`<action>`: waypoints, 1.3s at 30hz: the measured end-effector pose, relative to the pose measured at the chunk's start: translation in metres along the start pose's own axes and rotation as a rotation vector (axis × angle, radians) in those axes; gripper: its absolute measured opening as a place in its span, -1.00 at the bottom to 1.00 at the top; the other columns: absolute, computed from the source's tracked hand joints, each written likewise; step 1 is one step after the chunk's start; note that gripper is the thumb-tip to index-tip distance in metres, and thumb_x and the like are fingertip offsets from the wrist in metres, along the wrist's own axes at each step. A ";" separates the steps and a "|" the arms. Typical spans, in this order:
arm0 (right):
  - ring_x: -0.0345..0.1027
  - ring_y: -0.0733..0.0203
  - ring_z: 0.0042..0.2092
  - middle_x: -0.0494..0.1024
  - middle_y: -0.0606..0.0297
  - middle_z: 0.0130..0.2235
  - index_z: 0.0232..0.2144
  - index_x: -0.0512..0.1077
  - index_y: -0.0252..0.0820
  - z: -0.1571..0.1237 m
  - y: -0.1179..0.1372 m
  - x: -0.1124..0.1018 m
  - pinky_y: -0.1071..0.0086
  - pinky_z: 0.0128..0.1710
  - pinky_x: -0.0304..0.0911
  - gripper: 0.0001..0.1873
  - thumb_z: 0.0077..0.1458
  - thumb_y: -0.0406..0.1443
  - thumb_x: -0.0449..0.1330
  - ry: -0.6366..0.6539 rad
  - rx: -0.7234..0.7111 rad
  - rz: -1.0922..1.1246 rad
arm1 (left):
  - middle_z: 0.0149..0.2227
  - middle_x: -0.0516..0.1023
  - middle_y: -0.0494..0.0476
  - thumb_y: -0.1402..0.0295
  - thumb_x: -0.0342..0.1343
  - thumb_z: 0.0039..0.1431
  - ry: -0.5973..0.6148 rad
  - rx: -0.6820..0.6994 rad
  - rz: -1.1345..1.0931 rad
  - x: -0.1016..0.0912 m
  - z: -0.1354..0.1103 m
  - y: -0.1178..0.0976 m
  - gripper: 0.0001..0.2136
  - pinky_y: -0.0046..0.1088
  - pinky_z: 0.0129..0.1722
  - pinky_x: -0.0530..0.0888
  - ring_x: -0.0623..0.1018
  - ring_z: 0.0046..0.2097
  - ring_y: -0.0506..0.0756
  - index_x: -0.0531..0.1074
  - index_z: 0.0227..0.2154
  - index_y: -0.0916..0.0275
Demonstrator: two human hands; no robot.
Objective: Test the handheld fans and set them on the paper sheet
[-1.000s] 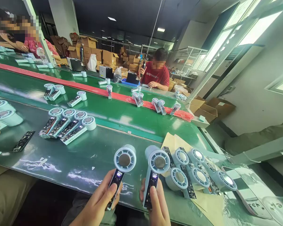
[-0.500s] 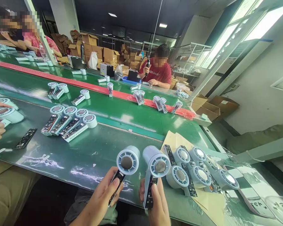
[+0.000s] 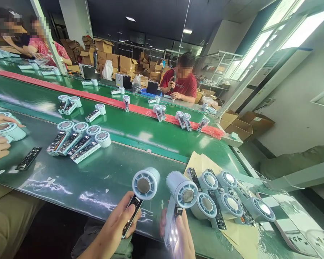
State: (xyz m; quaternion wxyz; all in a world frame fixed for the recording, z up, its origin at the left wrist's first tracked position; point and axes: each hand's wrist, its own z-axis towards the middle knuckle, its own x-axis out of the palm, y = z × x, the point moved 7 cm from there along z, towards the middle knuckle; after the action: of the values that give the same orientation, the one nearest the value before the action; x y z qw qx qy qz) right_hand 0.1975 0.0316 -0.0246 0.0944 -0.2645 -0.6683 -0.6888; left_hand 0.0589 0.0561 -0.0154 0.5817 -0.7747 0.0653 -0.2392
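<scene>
Two handheld fans are held upright over the near edge of the green table point(image 3: 97, 187): the left fan point(image 3: 143, 190) is clamped by its handle in the left hand point(image 3: 118, 230), the right fan point(image 3: 182, 199) in the right hand point(image 3: 180, 237). If a thumb slipped, a fan could be dropped off the edge, or knocked into the cluster of fans point(image 3: 226, 201) just beside.

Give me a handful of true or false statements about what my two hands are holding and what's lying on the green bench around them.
1. The left hand holds a handheld fan by its handle. True.
2. The right hand is empty. False: it grips a second fan.
3. A cluster of fans lies on brown paper to the right. True.
4. The row of four fans stands upright. False: they lie flat on the bench.
</scene>
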 end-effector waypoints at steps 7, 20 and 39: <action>0.05 0.15 -0.53 0.25 0.31 -0.48 -0.25 0.29 -0.06 0.001 0.003 0.003 0.35 -0.56 -0.07 -0.66 0.20 0.04 -0.03 -0.017 0.015 -0.029 | -0.48 0.12 -0.06 0.04 -0.21 0.23 0.019 0.042 -0.036 -0.004 0.001 0.002 -0.69 -0.52 -0.56 0.04 0.08 -0.56 -0.12 0.16 -0.26 0.19; 0.07 0.14 -0.51 0.26 0.32 -0.46 -0.36 0.23 -0.07 0.007 -0.001 0.008 0.33 -0.53 0.00 -0.69 0.21 0.01 -0.01 -0.016 0.136 0.021 | -0.46 0.17 -0.05 0.08 -0.24 0.26 0.032 0.035 -0.110 -0.003 0.004 -0.002 -0.71 -0.47 -0.54 0.03 0.12 -0.56 -0.11 0.18 -0.23 0.19; 0.06 0.16 -0.49 0.26 0.32 -0.43 -0.29 0.25 -0.07 -0.001 0.000 0.009 0.34 -0.50 0.03 -0.71 0.23 0.00 -0.01 -0.005 0.154 0.002 | -0.47 0.19 -0.05 0.11 -0.20 0.26 0.007 0.058 -0.089 -0.003 0.003 -0.003 -0.74 -0.51 -0.56 0.05 0.14 -0.57 -0.13 0.20 -0.25 0.19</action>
State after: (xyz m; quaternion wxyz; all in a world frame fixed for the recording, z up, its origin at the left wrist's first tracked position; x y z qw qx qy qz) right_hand 0.1903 0.0326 -0.0200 0.1134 -0.2591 -0.7191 -0.6347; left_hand 0.0567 0.0606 -0.0140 0.5925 -0.7587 0.0259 -0.2695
